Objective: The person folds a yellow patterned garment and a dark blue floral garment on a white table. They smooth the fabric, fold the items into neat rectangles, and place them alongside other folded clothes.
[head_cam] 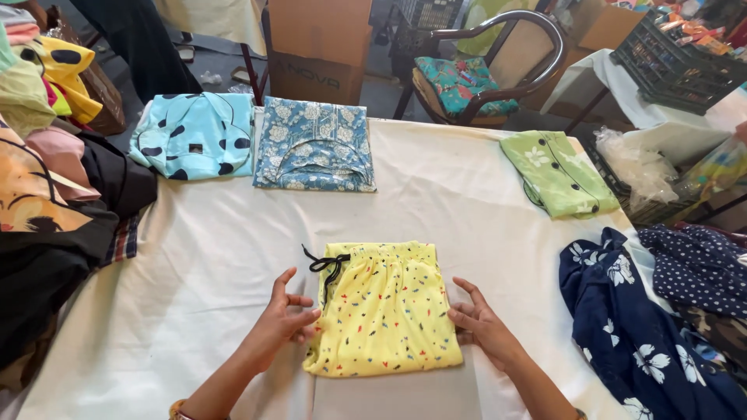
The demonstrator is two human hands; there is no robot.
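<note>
Resting on the white table cloth [436,194], the left hand [286,319] sits at the left edge of the folded yellow shorts [385,311]. Its fingers [303,317] are loosely curled and touch the cloth edge, not gripping anything. The right hand [478,323] lies open and flat at the right edge of the yellow shorts, fingers touching the fold. The yellow shorts lie in a neat square between the two hands, with a black drawstring [323,264] hanging out at the top left corner.

Past the yellow shorts, further up the table, lie a folded blue flowery top [315,148] and, left of it, a light blue top with black spots [194,136]. Up and to the right of the yellow shorts lies a folded green shirt [556,175]. Right of the yellow shorts sits a heap of dark blue cloth with white flowers [630,327]. Far left of the yellow shorts is a pile of mixed clothes [54,187].

Beyond the table stand a cardboard box [319,43] and a wooden chair [490,66]. A black crate [673,66] far up right holds what may be packets, too small to tell.
</note>
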